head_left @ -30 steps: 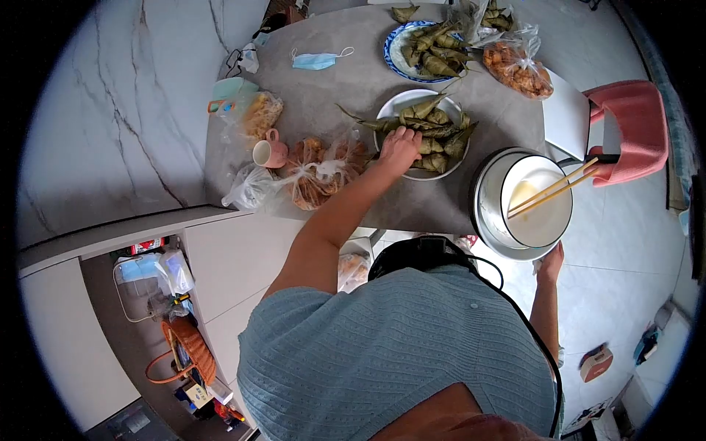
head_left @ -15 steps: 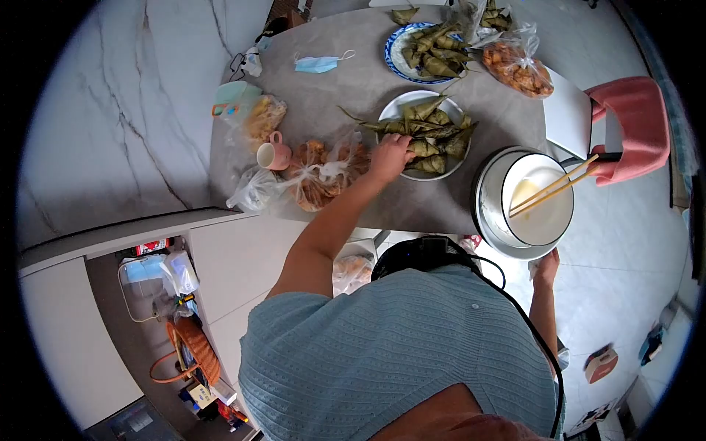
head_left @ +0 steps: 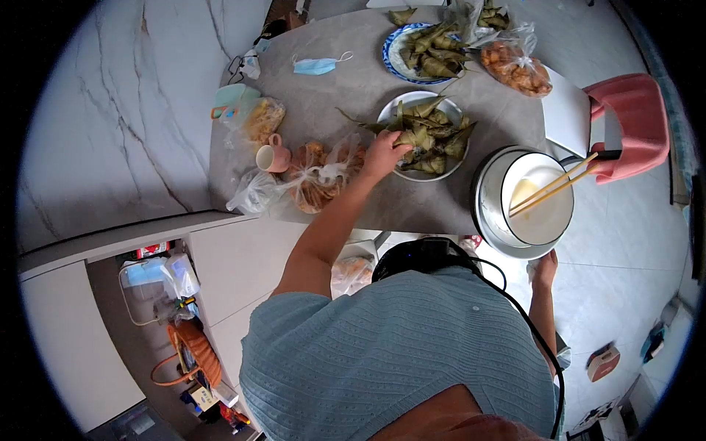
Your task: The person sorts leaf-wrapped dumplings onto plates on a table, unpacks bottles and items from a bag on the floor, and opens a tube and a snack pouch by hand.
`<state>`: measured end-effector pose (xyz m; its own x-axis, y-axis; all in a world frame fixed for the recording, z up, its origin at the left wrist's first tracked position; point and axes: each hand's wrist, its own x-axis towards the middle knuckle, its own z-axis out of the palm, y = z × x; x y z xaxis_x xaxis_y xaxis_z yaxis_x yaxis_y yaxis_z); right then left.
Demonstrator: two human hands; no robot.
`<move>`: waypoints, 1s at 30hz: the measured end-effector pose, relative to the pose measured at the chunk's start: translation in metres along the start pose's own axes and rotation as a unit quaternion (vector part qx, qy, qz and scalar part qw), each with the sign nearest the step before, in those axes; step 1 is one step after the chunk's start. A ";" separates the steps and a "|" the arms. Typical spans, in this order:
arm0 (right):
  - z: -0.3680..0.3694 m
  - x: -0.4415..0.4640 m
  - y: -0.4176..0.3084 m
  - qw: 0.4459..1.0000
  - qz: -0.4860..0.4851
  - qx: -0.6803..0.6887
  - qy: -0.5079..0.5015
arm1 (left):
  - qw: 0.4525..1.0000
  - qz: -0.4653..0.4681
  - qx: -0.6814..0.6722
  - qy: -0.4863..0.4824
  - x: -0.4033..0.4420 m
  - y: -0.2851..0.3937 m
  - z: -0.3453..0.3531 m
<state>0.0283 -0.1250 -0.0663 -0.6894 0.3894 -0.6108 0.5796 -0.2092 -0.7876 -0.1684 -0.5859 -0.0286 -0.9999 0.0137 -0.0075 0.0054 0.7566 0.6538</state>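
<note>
My left hand (head_left: 384,154) pinches a leaf-wrapped dumpling (head_left: 418,138) over the near left part of a white plate (head_left: 387,110). Several more wrapped dumplings lie on that plate, their leaf tips sticking out past the rim. At the right, my right hand (head_left: 546,269) grips the lower edge of a metal basin (head_left: 507,248), its fingers partly hidden below the rim, with something white beside them. Nested in the basin is a white pot (head_left: 523,229) with a dark rim, holding a little pale liquid. Two wooden chopsticks (head_left: 553,192) rest across the pot.
A blue-rimmed plate (head_left: 390,60) of dumplings and a bag of brown food (head_left: 515,70) stand at the back. Left on the table (head_left: 353,66) are a mask (head_left: 315,66), a pink mug (head_left: 273,156) and food bags (head_left: 316,187). A pink-draped chair (head_left: 640,125) stands right.
My left hand has moved slightly left and toward me over the plate, and a dumpling is now raised in its fingers. My right hand remains at the basin's edge.
</note>
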 end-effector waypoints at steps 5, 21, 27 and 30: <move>-0.006 0.006 0.009 1.000 0.025 0.011 -0.014 | 0.788 -0.175 -0.570 -0.156 -0.001 -0.002 -0.028; -0.021 0.034 0.037 0.996 0.006 0.023 -0.086 | 0.899 -0.131 -0.412 -0.067 -0.082 0.032 -0.068; -0.026 0.037 0.006 0.984 0.027 -0.125 -0.126 | 0.896 -0.219 -0.382 0.066 -0.157 0.040 -0.044; -0.050 0.060 0.018 0.985 0.038 -0.150 -0.082 | 0.845 -0.325 -0.414 0.093 -0.186 0.026 -0.015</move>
<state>0.0189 -0.0608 -0.1128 -0.6858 0.2276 -0.6912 0.7173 0.0513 -0.6949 0.0175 -0.5785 0.0010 -0.7726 -0.3912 -0.5000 -0.4812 -0.1527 0.8632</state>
